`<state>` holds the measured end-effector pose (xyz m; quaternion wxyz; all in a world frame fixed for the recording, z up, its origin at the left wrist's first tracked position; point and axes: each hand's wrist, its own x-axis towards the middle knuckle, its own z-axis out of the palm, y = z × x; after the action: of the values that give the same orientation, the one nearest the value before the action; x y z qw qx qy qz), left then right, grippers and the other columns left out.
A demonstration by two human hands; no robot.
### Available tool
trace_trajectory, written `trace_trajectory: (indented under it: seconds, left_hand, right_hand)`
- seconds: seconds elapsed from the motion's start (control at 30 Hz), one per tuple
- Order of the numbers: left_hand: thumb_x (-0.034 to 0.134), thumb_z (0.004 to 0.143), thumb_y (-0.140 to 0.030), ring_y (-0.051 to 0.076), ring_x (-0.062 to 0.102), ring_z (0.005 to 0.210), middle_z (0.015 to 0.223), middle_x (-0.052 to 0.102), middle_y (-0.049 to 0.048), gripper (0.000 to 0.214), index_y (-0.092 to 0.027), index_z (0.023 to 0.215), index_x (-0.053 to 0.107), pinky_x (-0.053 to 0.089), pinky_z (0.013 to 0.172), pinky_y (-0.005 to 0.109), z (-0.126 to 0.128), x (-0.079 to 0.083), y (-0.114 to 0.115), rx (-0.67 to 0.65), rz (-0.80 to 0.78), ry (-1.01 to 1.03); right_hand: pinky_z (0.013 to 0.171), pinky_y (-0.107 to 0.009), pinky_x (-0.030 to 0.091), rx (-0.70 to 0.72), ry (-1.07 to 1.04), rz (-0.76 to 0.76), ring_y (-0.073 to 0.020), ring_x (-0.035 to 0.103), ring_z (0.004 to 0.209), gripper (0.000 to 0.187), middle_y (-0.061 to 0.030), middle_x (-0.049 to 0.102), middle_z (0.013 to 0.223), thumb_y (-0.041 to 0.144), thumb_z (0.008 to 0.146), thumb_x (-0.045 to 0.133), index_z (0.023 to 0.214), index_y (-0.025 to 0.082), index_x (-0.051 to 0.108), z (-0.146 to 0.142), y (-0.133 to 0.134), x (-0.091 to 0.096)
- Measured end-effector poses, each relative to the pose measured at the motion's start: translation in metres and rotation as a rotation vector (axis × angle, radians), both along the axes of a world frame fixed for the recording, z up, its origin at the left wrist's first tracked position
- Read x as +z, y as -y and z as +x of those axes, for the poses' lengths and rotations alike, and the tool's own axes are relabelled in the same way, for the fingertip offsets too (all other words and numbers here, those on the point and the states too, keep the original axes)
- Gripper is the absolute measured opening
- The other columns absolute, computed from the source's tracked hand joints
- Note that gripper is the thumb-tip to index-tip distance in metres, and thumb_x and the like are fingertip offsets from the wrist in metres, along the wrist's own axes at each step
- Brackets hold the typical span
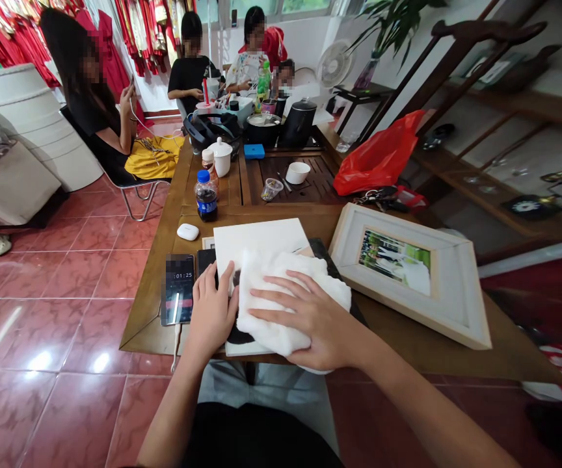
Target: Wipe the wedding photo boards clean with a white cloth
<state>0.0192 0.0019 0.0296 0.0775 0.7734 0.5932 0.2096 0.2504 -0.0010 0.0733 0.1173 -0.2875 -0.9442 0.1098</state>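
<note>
My right hand (305, 315) lies spread on a bunched white fluffy cloth (266, 273), fingers apart and palm down. Under the cloth is a flat white board (256, 235) at the near edge of the wooden table, with a dark sheet or mat showing around it. My left hand (213, 305) rests at the board's left side, just left of the cloth, with its fingers stretched out. Whatever lies beneath the cloth is hidden. To the right, a white picture frame (408, 253) holding a photo lies on the table.
Left of my left hand lies a phone (179, 289) with a cable. Behind it are a white case (188, 231) and a dark drink bottle (206, 195). Farther back stand a white cup (297, 172), a black kettle (300, 123) and a red bag (381, 156). Several people sit beyond.
</note>
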Motion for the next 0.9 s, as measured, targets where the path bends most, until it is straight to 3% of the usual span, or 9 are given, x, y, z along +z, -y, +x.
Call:
trace_trajectory:
  seconds: [0.23,0.47,0.6,0.73,0.9]
  left_hand:
    - [0.042,0.104,-0.024,0.032,0.036,0.147,0.153,0.043,0.0184,0.053,-0.021,0.156,0.038,0.034,0.116,0.052,-0.003,-0.004,-0.001,-0.027,0.0,0.006]
    - [0.04,0.107,-0.035,0.032,0.039,0.144,0.152,0.044,0.0186,0.043,-0.021,0.147,0.048,0.036,0.115,0.053,-0.002,-0.004,-0.002,-0.018,0.043,0.019]
    - [0.038,0.108,-0.037,0.033,0.039,0.145,0.151,0.045,0.0197,0.048,-0.021,0.153,0.041,0.035,0.115,0.053,-0.003,-0.003,-0.002,-0.028,0.027,0.016]
    - [0.037,0.108,-0.037,0.032,0.037,0.146,0.15,0.046,0.0182,0.05,-0.024,0.156,0.037,0.035,0.115,0.053,-0.004,-0.003,-0.002,-0.033,0.016,0.029]
    - [0.037,0.108,-0.035,0.033,0.037,0.146,0.152,0.044,0.0206,0.051,-0.019,0.156,0.038,0.035,0.115,0.052,-0.003,-0.001,-0.001,-0.034,0.008,0.005]
  right_hand:
    - [0.116,-0.061,0.023,-0.077,-0.038,0.03,-0.0351,0.04,0.144,0.067,-0.0055,0.053,0.154,0.031,0.078,0.068,0.144,0.032,0.056,-0.003,-0.033,0.001]
    - [0.116,-0.06,0.023,-0.141,-0.076,0.027,-0.0348,0.043,0.142,0.059,-0.006,0.056,0.15,0.038,0.084,0.067,0.142,0.03,0.058,-0.013,-0.08,0.005]
    - [0.115,-0.06,0.024,-0.165,-0.073,0.017,-0.0351,0.043,0.141,0.056,-0.0066,0.056,0.15,0.042,0.087,0.064,0.142,0.03,0.057,-0.02,-0.101,0.008]
    - [0.115,-0.059,0.024,-0.18,-0.072,0.025,-0.034,0.043,0.141,0.055,-0.0061,0.057,0.15,0.044,0.09,0.061,0.143,0.031,0.057,-0.027,-0.113,0.009]
    - [0.117,-0.058,0.023,-0.194,-0.046,0.029,-0.0333,0.04,0.144,0.055,-0.0047,0.055,0.151,0.045,0.091,0.06,0.144,0.029,0.056,-0.028,-0.113,0.01]
